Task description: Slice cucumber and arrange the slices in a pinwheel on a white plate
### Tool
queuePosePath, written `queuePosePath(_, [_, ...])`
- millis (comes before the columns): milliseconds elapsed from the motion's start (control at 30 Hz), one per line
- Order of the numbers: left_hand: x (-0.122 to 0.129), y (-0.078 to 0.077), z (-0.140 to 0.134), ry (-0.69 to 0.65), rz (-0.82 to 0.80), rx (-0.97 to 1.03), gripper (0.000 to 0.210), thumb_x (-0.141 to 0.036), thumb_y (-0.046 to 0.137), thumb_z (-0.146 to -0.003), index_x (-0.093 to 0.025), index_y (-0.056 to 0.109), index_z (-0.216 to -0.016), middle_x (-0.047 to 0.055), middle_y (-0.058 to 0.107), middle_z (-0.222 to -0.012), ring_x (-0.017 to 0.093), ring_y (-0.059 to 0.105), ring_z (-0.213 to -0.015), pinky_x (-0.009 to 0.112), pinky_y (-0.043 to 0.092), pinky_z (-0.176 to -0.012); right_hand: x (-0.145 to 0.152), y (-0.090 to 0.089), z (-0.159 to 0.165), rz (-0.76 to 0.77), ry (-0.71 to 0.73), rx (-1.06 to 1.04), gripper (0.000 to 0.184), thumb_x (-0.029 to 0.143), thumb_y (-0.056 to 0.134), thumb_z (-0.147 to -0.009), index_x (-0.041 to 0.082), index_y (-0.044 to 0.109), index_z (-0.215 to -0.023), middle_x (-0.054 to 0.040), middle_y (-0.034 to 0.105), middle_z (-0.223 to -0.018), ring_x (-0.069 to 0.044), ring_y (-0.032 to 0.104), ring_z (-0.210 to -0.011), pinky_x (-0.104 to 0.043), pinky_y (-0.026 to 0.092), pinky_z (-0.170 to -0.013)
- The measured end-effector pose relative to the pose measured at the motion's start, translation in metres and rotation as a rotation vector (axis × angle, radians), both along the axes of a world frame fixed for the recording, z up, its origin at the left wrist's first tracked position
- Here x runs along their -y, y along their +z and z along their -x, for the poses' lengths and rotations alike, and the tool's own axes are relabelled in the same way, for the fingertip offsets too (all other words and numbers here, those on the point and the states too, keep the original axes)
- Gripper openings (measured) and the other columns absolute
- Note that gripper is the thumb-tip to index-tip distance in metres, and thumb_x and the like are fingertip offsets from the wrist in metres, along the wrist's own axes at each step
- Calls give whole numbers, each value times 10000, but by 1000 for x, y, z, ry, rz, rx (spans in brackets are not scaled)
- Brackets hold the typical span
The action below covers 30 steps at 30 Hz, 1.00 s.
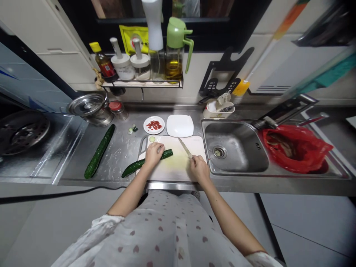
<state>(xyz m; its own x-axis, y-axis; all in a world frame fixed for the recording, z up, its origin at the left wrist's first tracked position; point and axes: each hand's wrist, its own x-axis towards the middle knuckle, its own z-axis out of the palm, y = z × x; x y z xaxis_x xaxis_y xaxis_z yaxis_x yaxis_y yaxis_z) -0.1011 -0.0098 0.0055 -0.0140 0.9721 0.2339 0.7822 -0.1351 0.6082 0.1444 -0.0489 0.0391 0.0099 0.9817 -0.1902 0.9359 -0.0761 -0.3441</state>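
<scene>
A cucumber [167,153] lies slantwise on the white cutting board [178,172], its tapered end reaching past the board's left edge. My left hand [153,155] is over its middle, fingers curled and closed about it; the exact grip is partly hidden. In my right hand [199,168] is a knife [184,147], its blade pointing up and left above the board, apart from the cucumber. One round cucumber slice [152,139] rests at the board's top left corner.
Behind the board stand a plate of chopped red pieces [154,118] and a white plate [180,126]. Another cucumber [99,152] lies left, near a steel pot [91,109]. On the right are the sink [236,148] and a red plastic bag [297,148].
</scene>
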Motion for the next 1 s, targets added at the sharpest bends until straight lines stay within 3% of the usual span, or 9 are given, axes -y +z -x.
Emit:
queuePosePath(233, [15, -7, -13, -246, -60, -125, 238, -355, 547, -914, -254, 721, -1042, 53, 675, -1026, 188, 599, -973, 342, 469, -893, -8, -8, 16, -53, 128, -146, 284, 240, 357, -953, 138, 606, -1041, -100, 658, -980, -194, 578, -895, -250, 369, -764])
queuePosePath(333, [13, -13, -13, -258, -86, -147, 251, -346, 534, -924, -264, 725, -1065, 58, 672, -1072, 182, 601, -992, 335, 479, -901, -10, -6, 25, -8, 137, -149, 270, 245, 358, -951, 141, 598, -1018, -102, 679, -943, -197, 593, -863, -249, 358, -720])
queuePosePath(467, [11, -21, -11, -281, -98, -146, 252, -338, 535, -925, -274, 724, -1080, 50, 679, -1070, 173, 607, -986, 313, 496, -886, -12, -1, 38, 70, 117, -108, 285, 236, 379, -942, 122, 530, -1155, -97, 695, -882, -208, 614, -795, -257, 331, -650])
queuePosePath(600, [12, -26, -10, -294, -117, -156, 258, -331, 532, -927, -278, 716, -1100, 51, 679, -1060, 169, 605, -983, 306, 505, -875, -14, 2, 47, 118, 168, -54, 258, 218, 372, -948, 119, 524, -1131, -121, 697, -931, -211, 627, -818, -263, 343, -672])
queuePosePath(1000, [13, -25, -12, -291, -82, -200, 283, -337, 499, -942, -278, 701, -1131, 58, 675, -1081, 175, 596, -1005, 323, 506, -897, -14, 16, 57, 207, 237, -13, 259, 177, 352, -960, 107, 473, -1178, -150, 686, -1020, -227, 646, -925, -271, 389, -725])
